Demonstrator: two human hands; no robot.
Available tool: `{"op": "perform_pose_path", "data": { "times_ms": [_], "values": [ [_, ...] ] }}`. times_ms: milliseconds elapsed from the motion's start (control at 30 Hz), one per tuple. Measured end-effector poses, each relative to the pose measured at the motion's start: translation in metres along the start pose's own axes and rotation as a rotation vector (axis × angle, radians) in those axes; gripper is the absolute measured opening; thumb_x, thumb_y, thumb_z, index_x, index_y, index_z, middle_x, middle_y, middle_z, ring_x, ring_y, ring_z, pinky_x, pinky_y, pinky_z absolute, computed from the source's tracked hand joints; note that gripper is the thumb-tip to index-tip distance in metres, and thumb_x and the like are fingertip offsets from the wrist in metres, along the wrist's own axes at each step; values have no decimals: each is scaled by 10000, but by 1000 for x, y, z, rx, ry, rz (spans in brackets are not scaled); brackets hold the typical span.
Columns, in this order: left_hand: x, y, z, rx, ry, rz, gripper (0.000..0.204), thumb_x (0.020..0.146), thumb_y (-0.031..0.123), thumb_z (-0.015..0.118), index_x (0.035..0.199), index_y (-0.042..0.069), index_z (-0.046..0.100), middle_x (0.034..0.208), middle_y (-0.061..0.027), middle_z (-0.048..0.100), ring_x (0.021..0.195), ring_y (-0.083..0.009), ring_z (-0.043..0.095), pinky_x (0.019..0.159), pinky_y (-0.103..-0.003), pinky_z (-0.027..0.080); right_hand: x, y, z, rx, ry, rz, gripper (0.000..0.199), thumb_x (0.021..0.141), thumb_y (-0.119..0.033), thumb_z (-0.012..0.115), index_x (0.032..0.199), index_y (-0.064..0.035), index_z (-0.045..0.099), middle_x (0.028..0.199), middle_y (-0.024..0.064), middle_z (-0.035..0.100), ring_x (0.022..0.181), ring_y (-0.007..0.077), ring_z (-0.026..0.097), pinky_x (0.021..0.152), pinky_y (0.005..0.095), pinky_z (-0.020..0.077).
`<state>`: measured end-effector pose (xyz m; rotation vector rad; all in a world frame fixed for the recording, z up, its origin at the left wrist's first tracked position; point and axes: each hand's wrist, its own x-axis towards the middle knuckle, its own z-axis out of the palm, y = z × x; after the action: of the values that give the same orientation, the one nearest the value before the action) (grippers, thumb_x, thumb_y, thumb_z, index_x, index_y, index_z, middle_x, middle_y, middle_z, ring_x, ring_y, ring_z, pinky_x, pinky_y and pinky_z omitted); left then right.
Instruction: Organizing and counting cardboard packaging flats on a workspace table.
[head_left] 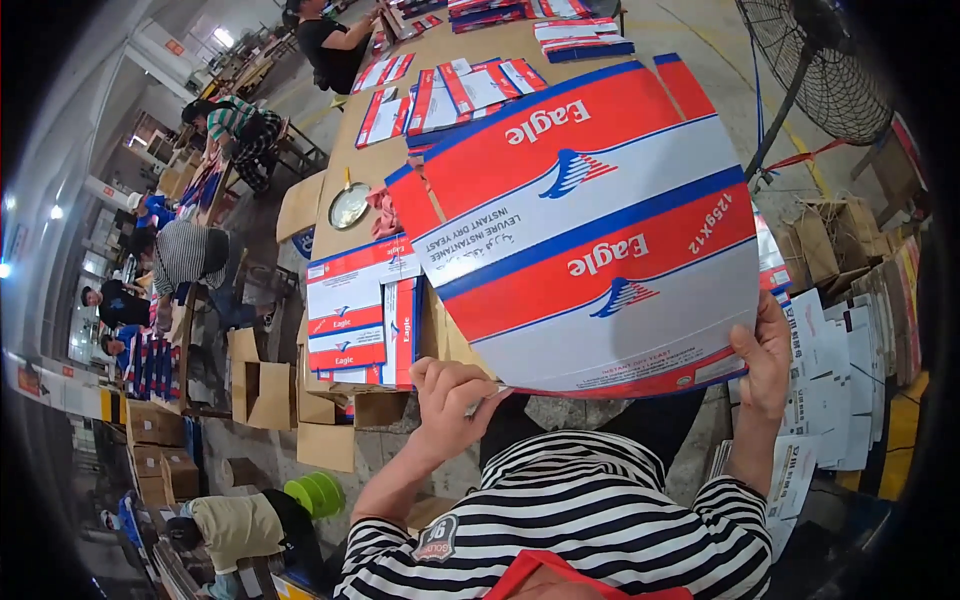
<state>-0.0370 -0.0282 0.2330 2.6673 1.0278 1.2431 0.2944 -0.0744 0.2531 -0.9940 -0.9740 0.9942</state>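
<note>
While the left hand (450, 405) and right hand (765, 360) are holding a large red-white-blue cardboard sheet (600, 235) by its near corners, before the black-and-white striped shirt (570, 485), even support is probably preventing creases.

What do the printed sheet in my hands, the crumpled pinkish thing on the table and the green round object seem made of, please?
Printed sheet: probably thin cardboard, glossy; it curves smoothly and catches light.
Crumpled pinkish thing: likely cloth, matt, from its soft folds.
Green round object: perhaps plastic, by its bright colour.
</note>
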Motion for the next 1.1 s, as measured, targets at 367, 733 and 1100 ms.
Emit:
{"op": "perform_pose_path", "data": {
  "times_ms": [367,733,1100],
  "values": [
    [-2,-2,-2,-2,6,30,320,573,37,680,810,133,488,787,-1,525,696,-174,472,686,-341,278,-2,1,-2,-12,-5,-14,315,766,-113,617,1046,-25,505,966,40,578,894,109,519,822,241,367],
    [3,-3,0,4,-5,0,326,555,13,669,794,122,477,765,-10,515,664,-184,468,668,-340,286,-1,5,1,-4,4,-4,314,766,-118,623,1042,-27,504,959,38,578,889,103,517,814,235,369],
    [0,-7,7,71,-20,-41,310,550,2,668,769,106,475,735,-15,514,645,-192,484,654,-330,299,-4,4,10,1,9,-15,248,780,-147,617,970,-31,509,900,23,573,823,82,497,778,226,362]
  ]
}}
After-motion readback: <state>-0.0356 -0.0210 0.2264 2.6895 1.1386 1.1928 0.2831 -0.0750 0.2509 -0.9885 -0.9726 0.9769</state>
